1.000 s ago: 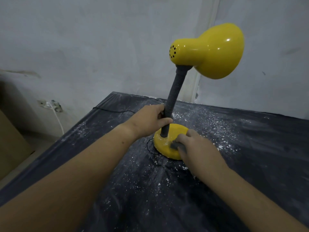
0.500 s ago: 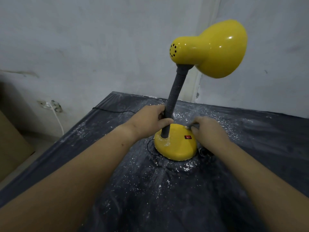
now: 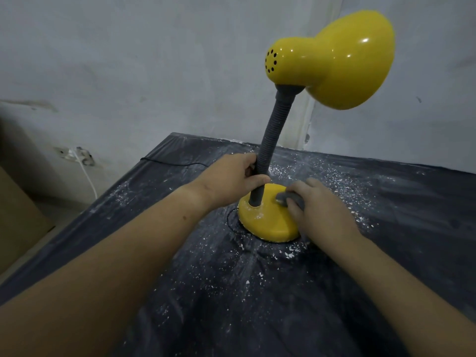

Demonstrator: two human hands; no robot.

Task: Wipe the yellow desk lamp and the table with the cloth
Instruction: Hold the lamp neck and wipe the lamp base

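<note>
My left hand (image 3: 231, 180) fingers wrapped round neck (image 3: 270, 140) to steady lamp (image 3: 332, 60); right hand (image 3: 319, 210) fingers pressed together on cloth (image 3: 289, 198), scrubbing base (image 3: 268, 222); table (image 3: 257, 292) dusty

left hand (image 3: 231, 180): bare, no rings | right hand (image 3: 319, 210): bare, no rings | both forearms: bare to the frame edge, no sleeves, watch or bands visible
</note>
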